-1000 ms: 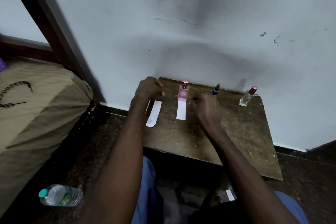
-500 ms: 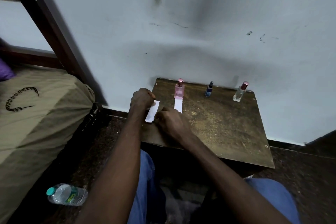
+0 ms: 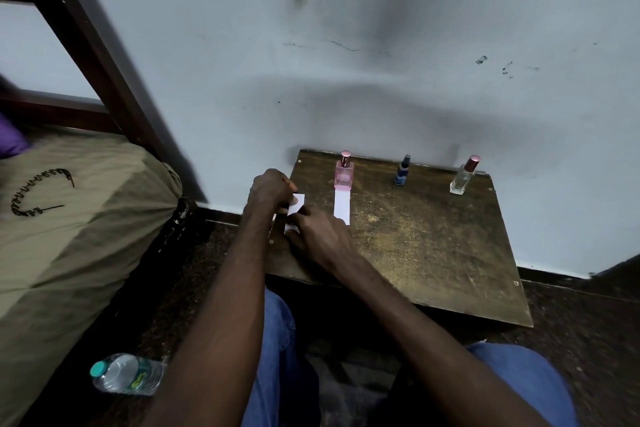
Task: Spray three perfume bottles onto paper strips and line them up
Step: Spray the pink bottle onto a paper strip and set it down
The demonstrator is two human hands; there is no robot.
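Crossing leftward, right hand (image 3: 320,236) has joined left hand (image 3: 272,189) on paper strip (image 3: 297,206).

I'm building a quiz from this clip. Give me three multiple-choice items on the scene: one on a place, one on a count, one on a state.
1. Where does the flat paper strip lie?
A. In front of the pink bottle
B. In front of the blue bottle
C. On the floor

2. How many perfume bottles stand on the table?
A. Two
B. Three
C. Four

3. What are the hands doing?
A. Both holding a second paper strip
B. Spraying the clear bottle
C. Resting in the lap

Answers:
1. A: the strip runs toward the person from the base of the pink bottle.
2. B: the pink one, the blue bottle and the clear bottle stand along the wall.
3. A: the left hand and right hand both pinch the second strip at the table's left edge.
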